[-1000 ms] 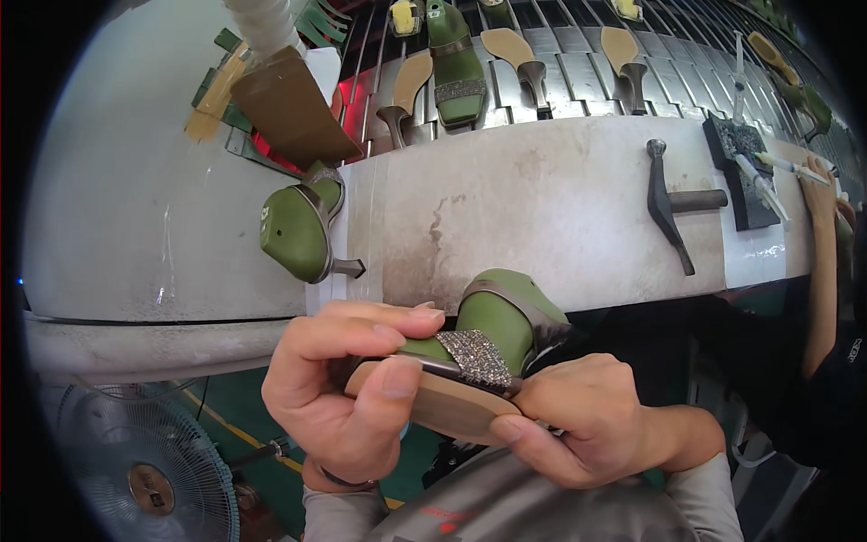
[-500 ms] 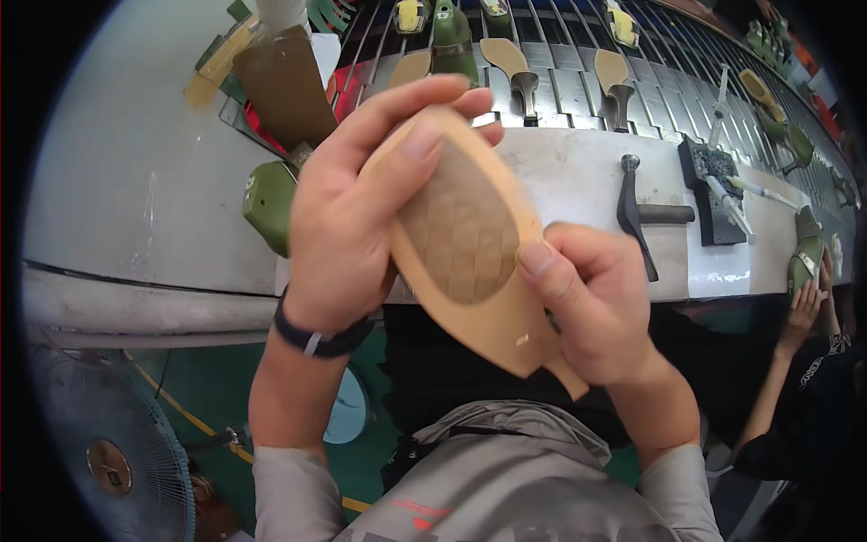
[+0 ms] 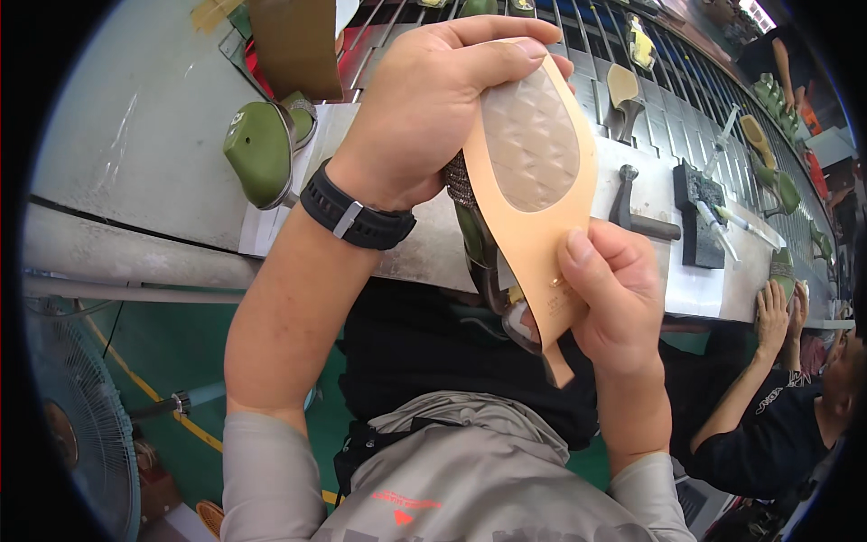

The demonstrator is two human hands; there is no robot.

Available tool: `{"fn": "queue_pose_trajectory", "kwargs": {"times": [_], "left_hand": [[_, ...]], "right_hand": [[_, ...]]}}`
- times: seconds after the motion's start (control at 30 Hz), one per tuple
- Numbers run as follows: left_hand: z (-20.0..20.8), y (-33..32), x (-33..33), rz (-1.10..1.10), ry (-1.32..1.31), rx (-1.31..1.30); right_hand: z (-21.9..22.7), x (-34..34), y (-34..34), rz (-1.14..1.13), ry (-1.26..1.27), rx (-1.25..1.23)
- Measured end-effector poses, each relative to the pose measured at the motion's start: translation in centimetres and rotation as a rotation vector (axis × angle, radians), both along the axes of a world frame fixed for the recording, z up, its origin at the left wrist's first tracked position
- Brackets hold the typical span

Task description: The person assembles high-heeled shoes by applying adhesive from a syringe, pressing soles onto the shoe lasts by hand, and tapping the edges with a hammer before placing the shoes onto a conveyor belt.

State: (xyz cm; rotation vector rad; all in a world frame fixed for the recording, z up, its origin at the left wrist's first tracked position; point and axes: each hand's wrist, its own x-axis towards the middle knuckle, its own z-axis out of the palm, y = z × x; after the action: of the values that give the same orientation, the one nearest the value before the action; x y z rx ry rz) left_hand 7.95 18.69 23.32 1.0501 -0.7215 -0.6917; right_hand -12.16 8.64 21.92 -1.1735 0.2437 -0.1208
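Observation:
A tan shoe sole (image 3: pixel 528 230) with a clear quilted-pattern forefoot pad is held up in front of me, its narrow end pointing down. Behind it shows part of a shoe on a green last (image 3: pixel 479 248), with a glittery strap; the sole covers most of it. My left hand (image 3: pixel 420 108) is closed around the wide toe end, thumb on the pad's upper edge and fingers behind. My right hand (image 3: pixel 619 289) pinches the narrow heel end, thumb on the sole's face. How closely the sole lies on the shoe I cannot tell.
On the bench lie a hammer (image 3: pixel 648 226) and a black foam block (image 3: pixel 697 217) with syringes. A green shoe last (image 3: pixel 257 154) sits at left. Beyond runs a roller rack with a heeled sole (image 3: pixel 623 95). A co-worker's hand (image 3: pixel 772 316) touches a green shoe at right; a fan (image 3: pixel 95 425) stands lower left.
The sole has moved up and right and stands more upright, with the shoe behind it now showing. My left hand moved along with it; my right hand still pinches the narrow end.

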Motion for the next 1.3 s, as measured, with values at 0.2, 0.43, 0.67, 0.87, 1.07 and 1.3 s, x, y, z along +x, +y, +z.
{"fn": "queue_pose_trajectory", "kwargs": {"times": [0.2,0.43,0.67,0.87,1.07,1.3], "left_hand": [[0.3,0.7,0.3,-0.060,-0.037,-0.026],[-1.3,3.9,1.4,-0.199,0.107,-0.203],[-0.1,0.2,-2.7,-0.167,0.058,-0.191],[-11.0,4.3,-2.6,-0.003,0.401,0.041],[-14.3,3.8,-5.7,0.598,-0.316,0.305],[-10.9,-3.5,0.8,0.114,-0.398,0.074]], "right_hand": [[-1.8,0.6,1.1,-0.006,0.000,-0.039],[-1.4,1.1,1.8,-0.084,-0.153,-0.586],[3.8,4.5,-4.6,-0.012,-0.217,-0.626],[-1.3,-0.2,-10.5,-0.339,-0.001,-0.199],[-9.8,-9.4,-2.5,-0.397,0.100,0.193],[-8.8,-6.9,-2.4,-0.257,0.081,-0.690]]}}
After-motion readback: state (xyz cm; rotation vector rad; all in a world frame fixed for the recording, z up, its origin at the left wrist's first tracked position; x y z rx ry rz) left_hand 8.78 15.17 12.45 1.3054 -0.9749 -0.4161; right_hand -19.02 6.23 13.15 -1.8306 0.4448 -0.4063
